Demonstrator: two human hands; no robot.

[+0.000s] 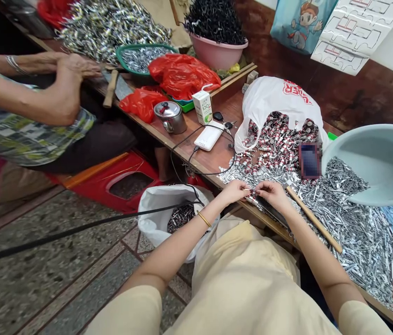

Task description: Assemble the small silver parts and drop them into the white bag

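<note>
At tbl (pixel 213 160) edge, L hand (pixel 235 191) & R hand (pixel 273 194) pinch tiny pc (pixel 253 191) btwn fingertips.

Lidded mug (pixel 173 122) near drink carton (pixel 202 109)

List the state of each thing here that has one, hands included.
Left hand, pinched, item too small to tell
Right hand, pinched, item too small to tell
White plastic bag, open, parts spilling out
Pale blue basin, tilted, partly filled
Floor sack, open, partly filled
Steel mug, lidded
Drink carton, upright, straw in
White device, cable plugged in
Wooden-handled tool, lying down
Pink basin, heaped full
</note>
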